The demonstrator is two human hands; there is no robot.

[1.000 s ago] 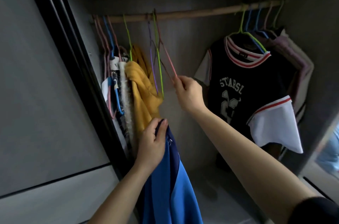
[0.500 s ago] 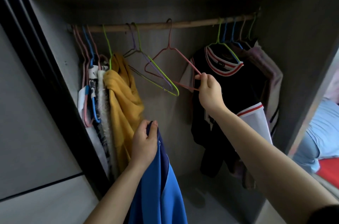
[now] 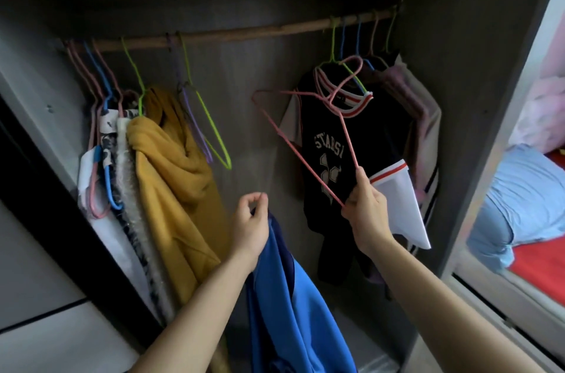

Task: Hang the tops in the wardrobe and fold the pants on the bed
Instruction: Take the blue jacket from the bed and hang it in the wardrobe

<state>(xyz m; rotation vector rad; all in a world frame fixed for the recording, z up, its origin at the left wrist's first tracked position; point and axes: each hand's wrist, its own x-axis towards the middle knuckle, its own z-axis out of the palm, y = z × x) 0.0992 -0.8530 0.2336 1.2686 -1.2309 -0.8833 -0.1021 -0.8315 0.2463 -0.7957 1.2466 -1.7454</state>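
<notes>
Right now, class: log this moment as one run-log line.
left hand: holds blue top | right hand: pinches pink hanger, off rail | top: not yet hung

Bedroom, wardrobe rail (image 3: 244, 31) (hung clothes (image 3: 171, 189)), bed (image 3: 538, 253)

blue satin top (image 3: 290, 311), hanging below the wooden rail (image 3: 244, 33): hem cut off by the bottom edge, top edge hidden inside left hand (image 3: 249, 226). pink wire hanger (image 3: 348, 140), under the rail's right half: lower corner buried in right hand (image 3: 365, 213). black numbered jersey (image 3: 382, 134) under the rail's right end covers most of the mauve garment (image 3: 422, 109) behind it. packed garments (image 3: 122, 158) under the rail's left end overlap, types unreadable. red-sheeted bed (image 3: 538, 256), right of the rail: blurred, cropped.
</notes>
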